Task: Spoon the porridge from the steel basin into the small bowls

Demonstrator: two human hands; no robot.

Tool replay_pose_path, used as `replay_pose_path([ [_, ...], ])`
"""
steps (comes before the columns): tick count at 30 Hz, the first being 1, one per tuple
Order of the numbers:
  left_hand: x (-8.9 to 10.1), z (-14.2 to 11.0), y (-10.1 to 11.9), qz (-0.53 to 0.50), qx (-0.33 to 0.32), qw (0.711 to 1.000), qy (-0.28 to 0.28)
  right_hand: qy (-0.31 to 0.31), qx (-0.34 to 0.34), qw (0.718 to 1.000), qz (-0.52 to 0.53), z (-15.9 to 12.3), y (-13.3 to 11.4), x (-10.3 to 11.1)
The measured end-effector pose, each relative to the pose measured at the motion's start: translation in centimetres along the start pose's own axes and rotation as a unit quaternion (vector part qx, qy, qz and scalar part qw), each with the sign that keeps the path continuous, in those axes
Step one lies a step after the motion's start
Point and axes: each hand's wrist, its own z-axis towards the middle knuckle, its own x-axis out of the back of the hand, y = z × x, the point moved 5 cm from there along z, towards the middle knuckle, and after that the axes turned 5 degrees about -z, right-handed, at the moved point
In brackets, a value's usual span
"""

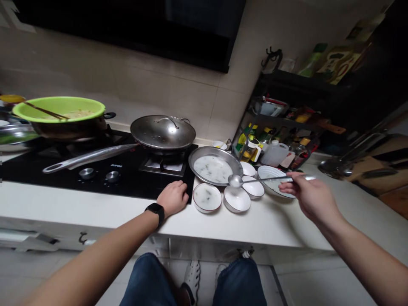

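My right hand [307, 191] grips the handle of a metal ladle [235, 181]. The ladle's bowl hangs between a wide metal basin [195, 163] and an empty-looking white bowl [237, 200]. Milky liquid with dark green bits [212, 168] lies in the basin. A red-rimmed bowl [207, 199] at the front holds the same kind of liquid. My left hand [172, 198], with a black watch on its wrist, rests on the front right corner of the stove, left of that bowl. Its fingers are curled in, and no object shows in them.
A lidded wok [162, 131] stands on the black gas stove [105, 187], its long handle pointing left. Farther left, a green basin [92, 104] with chopsticks sits on a pot. More white bowls [247, 168] and a colander-like dish [270, 173] stand right, before a bottle rack [287, 117].
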Motion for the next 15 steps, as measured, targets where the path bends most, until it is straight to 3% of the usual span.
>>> replay_pose_path([
  [4,0.1,0.0,0.0,0.001,-0.002,1.000,-0.002,-0.045,0.121,0.990,-0.059,1.6,-1.5,-4.3],
  [6,0.1,0.1,0.0,0.000,-0.003,1.000,-0.003,-0.086,0.219,0.962,-0.137,1.4,-1.7,-6.7],
  [8,0.0,0.1,0.0,-0.002,-0.003,1.000,-0.003,-0.148,0.338,0.899,-0.235,0.5,-1.7,-8.8],
  [10,0.0,0.1,-0.1,0.000,-0.001,1.000,-0.003,-0.224,0.433,0.812,-0.321,-0.9,-1.3,-10.1],
  [12,-0.2,0.1,-0.2,0.003,0.000,1.000,-0.004,-0.267,0.478,0.752,-0.367,-2.2,-1.1,-9.9],
  [13,-0.2,0.1,-0.2,0.005,-0.001,1.000,-0.005,-0.263,0.487,0.744,-0.374,-2.8,-1.2,-9.1],
  [15,-0.3,0.1,-0.3,0.008,-0.004,1.000,-0.007,-0.210,0.490,0.764,-0.365,-4.0,-2.0,-6.6],
])
